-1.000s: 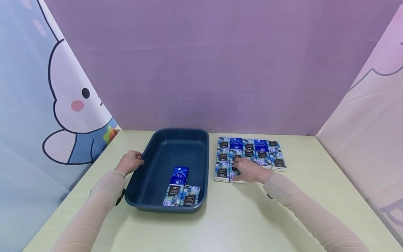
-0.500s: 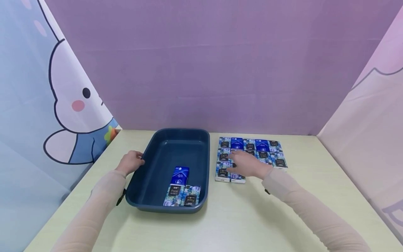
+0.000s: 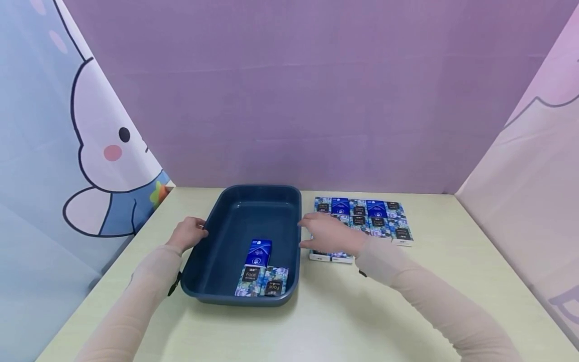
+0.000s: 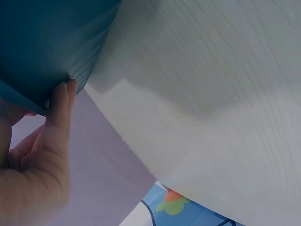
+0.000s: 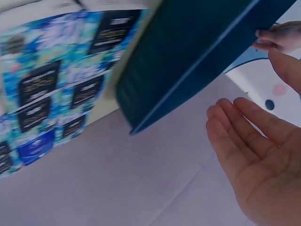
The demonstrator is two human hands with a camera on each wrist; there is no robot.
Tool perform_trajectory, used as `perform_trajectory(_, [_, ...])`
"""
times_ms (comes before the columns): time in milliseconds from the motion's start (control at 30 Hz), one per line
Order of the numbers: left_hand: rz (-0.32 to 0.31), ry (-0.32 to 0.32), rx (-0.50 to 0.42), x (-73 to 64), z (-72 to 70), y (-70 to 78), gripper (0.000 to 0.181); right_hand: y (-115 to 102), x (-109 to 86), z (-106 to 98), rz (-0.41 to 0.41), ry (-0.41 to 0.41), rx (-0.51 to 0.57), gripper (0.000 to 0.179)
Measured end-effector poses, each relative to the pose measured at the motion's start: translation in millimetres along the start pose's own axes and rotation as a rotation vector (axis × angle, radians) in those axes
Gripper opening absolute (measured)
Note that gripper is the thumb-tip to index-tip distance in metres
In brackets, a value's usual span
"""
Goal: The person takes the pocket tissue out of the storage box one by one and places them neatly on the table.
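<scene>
A dark blue plastic basin (image 3: pixel 239 216) stands on the table at centre left. My left hand (image 3: pixel 187 234) pinches its left rim; in the left wrist view the hand (image 4: pixel 49 150) has straight fingers along the outer wall, while the thumb is mostly hidden. Beside the right rim hovers my right hand (image 3: pixel 327 234); the right wrist view shows this hand (image 5: pixel 263 165) with extended fingers, holding nothing and apart from the wall. Inside the basin's near end lie a blue tissue pack (image 3: pixel 259 253) and two floral tissue packs (image 3: pixel 250 281).
Right of the basin, several floral tissue packs (image 3: pixel 400 232) and two blue ones (image 3: pixel 376 209) lie flat in rows on the pale wooden table (image 3: pixel 434 281). My right hand covers part of them. A purple cloth wall (image 3: pixel 316 100) rises behind, with printed cloths on both sides.
My right hand has moved left, from over the rows of tissue packs to the basin's right rim. My left hand stays on the left rim, and the packs look unmoved.
</scene>
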State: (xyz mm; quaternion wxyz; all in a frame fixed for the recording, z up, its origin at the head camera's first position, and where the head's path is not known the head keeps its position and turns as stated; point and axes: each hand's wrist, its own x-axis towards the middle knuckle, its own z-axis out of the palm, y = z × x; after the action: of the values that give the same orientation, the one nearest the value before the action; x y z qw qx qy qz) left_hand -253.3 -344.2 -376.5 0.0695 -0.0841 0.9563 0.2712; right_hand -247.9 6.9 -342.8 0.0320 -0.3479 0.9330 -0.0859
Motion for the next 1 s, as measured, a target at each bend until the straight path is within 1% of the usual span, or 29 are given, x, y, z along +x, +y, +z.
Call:
perform_trajectory(100, [-0.005, -0.001, 0.001, -1.0, -0.2, 0.4, 0.044, -11, 4.1, -1, -0.023, -0.034, 0.0, 0.049])
perform_trajectory(200, [-0.004, 0.004, 0.007, -0.8, -0.2, 0.5, 0.044, -20, 8.2, 2, -0.047, -0.059, -0.025, 0.05])
perform_trajectory(467, [0.003, 0.01, 0.018, 0.5, 0.6, 0.7, 0.044, -43, 16.4, 15, -0.097, -0.092, -0.11, 0.053])
perform_trajectory(567, [0.001, 0.01, 0.016, -0.1, 0.2, 1.1, 0.044, -51, 19.0, 21, -0.109, -0.118, -0.136, 0.053])
perform_trajectory(733, [0.001, 0.014, 0.019, -0.5, 0.4, 1.0, 0.044, -61, 23.4, 30, -0.106, -0.167, -0.138, 0.052])
perform_trajectory(1000, [0.007, 0.017, 0.014, 0.8, 0.8, -0.5, 0.044, -67, 28.2, 39, -0.073, -0.263, -0.082, 0.05])
